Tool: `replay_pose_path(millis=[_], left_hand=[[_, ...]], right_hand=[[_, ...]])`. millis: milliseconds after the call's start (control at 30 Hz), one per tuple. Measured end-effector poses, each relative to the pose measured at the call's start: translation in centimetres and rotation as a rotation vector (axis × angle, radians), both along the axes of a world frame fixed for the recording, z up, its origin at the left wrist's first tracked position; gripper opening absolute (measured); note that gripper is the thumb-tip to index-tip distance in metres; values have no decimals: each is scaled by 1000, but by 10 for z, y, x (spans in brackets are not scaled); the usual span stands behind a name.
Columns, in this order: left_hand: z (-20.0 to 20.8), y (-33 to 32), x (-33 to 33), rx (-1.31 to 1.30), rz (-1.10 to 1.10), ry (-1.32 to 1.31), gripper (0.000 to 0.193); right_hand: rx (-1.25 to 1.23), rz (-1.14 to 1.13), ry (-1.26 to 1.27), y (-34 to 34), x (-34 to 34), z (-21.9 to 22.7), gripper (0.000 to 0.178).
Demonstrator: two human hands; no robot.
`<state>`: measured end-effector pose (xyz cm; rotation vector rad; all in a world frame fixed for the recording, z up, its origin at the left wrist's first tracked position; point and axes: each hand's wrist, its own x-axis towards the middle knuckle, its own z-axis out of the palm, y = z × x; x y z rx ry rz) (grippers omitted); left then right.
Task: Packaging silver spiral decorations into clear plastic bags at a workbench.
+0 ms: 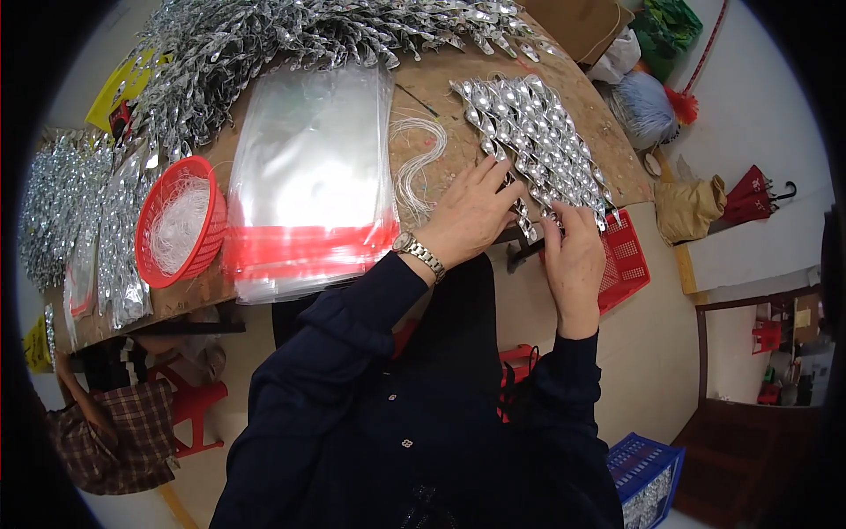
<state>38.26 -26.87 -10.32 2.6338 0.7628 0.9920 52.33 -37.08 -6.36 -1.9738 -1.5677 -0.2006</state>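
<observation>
A flat bundle of shiny silver twisted strands (538, 132) lies side by side on the brown table, its lower ends at the front edge. Fingers of my left hand (467, 213) close on one strand at the bundle's left side; a wristwatch is on that arm. My right hand (577, 256) pinches the lower end of another strand between thumb and fingers. The exact contact under the fingertips is partly hidden. Left of my left hand lie a loose coil of thin white string (416, 159) and a stack of clear plastic bags (304, 167) with a red band.
A red basket (216, 225) of thin clear threads stands left of the bags. Big heaps of silver strands (264, 40) cover the table's back and left. A red crate (626, 264) sits below the right edge. Another person's plaid garment (119, 436) shows at lower left.
</observation>
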Motion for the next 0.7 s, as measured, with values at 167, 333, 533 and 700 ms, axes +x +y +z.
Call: replay_pose_path(millis=[167, 333, 533, 700], left_hand=[[2, -3, -2, 27, 0, -1, 44], [1, -2, -2, 73, -12, -9, 42], [2, -3, -4, 27, -16, 10, 43], [3, -4, -2, 53, -16, 12, 40]], right_hand=[[-20, -15, -1, 0, 2, -4, 20], [-34, -4, -5, 0, 3, -5, 17], [-28, 12, 19, 2, 3, -5, 17], [-58, -20, 24, 3, 5, -5, 18]])
